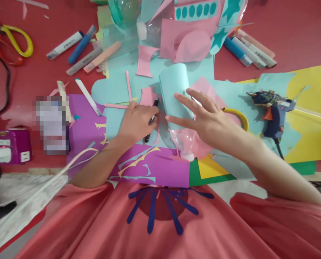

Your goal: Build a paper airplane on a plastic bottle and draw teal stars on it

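Note:
My left hand point(138, 118) is curled, its fingers closed on a black pen point(155, 103) just above the craft paper. To its right, a light blue paper sheet point(175, 81) is wrapped around a clear plastic bottle piece point(186, 142), whose neck points toward me. My right hand point(206, 117) spreads its fingers over the blue paper, holding nothing; whether the fingertips touch it I cannot tell. Beside my left hand lie a pink paper scrap point(146, 95) and thin pink strips point(128, 86). Yellow-handled scissors point(241, 117) are partly hidden behind my right hand.
A blue glue gun point(275, 115) lies at right on blue and yellow paper. Markers point(82, 45) lie on both sides. Further left are other scissors point(17, 41), a phone point(52, 126) and a purple power adapter point(13, 145) with cords. Pink cutouts point(187, 43) lie at the back.

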`<state>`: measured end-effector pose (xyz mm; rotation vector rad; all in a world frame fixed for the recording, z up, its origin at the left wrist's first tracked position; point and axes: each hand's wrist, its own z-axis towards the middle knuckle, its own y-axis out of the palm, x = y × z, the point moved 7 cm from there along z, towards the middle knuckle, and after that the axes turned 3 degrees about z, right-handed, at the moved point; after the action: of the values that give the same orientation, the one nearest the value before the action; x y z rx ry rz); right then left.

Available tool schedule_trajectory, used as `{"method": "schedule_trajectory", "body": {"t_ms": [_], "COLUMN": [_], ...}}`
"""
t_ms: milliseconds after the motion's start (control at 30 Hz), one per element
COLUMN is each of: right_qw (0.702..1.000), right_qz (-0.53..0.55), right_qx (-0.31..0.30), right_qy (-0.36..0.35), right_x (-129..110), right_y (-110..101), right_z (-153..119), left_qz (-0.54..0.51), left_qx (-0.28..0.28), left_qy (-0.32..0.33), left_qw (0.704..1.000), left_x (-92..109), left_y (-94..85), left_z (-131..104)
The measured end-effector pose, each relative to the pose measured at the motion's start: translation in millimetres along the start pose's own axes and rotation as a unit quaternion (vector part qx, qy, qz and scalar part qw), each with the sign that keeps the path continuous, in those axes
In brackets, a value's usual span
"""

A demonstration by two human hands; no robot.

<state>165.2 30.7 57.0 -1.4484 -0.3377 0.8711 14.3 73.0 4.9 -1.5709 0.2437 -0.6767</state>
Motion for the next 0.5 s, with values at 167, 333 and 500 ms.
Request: {"method": "schedule_trajectory", "body": {"t_ms": [167, 333, 500], "right_qw": [0.984, 0.956, 0.924], "right_qz": [0.148, 0.241, 0.316], "right_qx": [0.089, 0.116, 0.136], "right_qy": [0.05, 0.12, 0.164], "right_x": [12, 13, 20], "right_y": [16, 29, 48], "right_z": [-5, -4, -4], "left_qz": [0.004, -0.047, -0.132], "left_qx": [0.065, 0.136, 0.158], "left_qy": [-0.072, -0.025, 0.027], "left_qw": [0.995, 0.989, 0.978], "left_x": [-21, -18, -1], "left_y": [-6.7, -17.8, -22.9], "left_z": [-1, -6, -13]}}
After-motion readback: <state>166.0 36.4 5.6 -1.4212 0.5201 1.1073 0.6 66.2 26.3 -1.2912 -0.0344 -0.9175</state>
